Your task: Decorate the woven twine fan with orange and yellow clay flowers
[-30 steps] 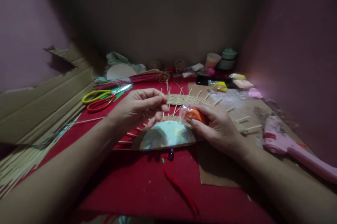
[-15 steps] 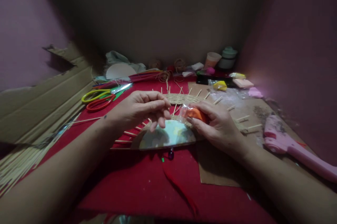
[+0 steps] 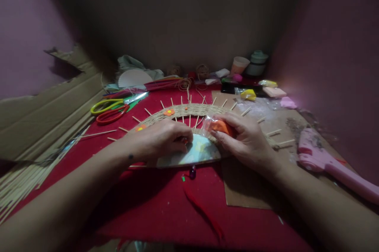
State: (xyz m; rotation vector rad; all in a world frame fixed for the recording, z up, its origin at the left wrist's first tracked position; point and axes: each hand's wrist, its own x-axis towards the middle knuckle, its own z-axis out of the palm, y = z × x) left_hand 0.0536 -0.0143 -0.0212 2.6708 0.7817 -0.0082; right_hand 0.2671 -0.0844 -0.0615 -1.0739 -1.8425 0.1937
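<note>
Pressing left hand (image 3: 161,143) fingertips flat on the half-round woven straw fan (image 3: 189,112), right hand (image 3: 245,141) pinching the orange-filled clear plastic bag (image 3: 217,126) just beside; best kept steady.

The only view comes from the person's head, facing forward and down, close over the red table (image 3: 166,204) where both forearms enter from the bottom edge, with the dark wall (image 3: 183,19) behind it
</note>
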